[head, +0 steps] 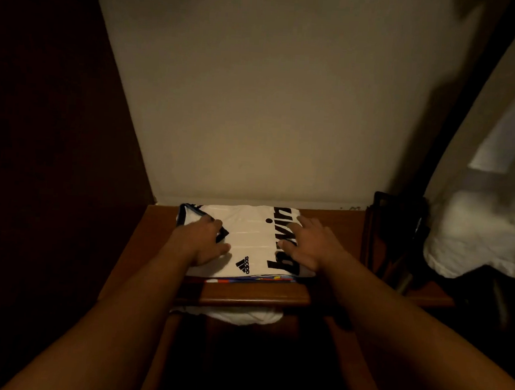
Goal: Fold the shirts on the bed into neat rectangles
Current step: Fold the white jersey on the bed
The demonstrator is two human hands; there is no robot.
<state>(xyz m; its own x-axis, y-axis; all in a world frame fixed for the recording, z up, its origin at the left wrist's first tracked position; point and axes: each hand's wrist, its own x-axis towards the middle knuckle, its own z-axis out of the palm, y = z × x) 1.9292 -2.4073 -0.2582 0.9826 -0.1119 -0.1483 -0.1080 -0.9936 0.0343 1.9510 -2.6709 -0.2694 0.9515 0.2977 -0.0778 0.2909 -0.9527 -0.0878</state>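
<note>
A: How far is the folding?

B: The white shirt [248, 240] is already a neat rectangle on the wooden nightstand [333, 223], on top of a colourful folded one [270, 278]. The left hand [202, 241] lies flat at its 9 o'clock side, fingers straight, gripping nothing.

A: And the right hand [306, 245]?

B: Flat too, pressing at 3 o'clock. The bed [475, 237] is mostly hidden, so I cannot tell what remains.

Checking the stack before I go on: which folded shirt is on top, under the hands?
The white shirt with black lettering. Both hands, left and right, rest on it; the colourful one only shows as an edge beneath.
</note>
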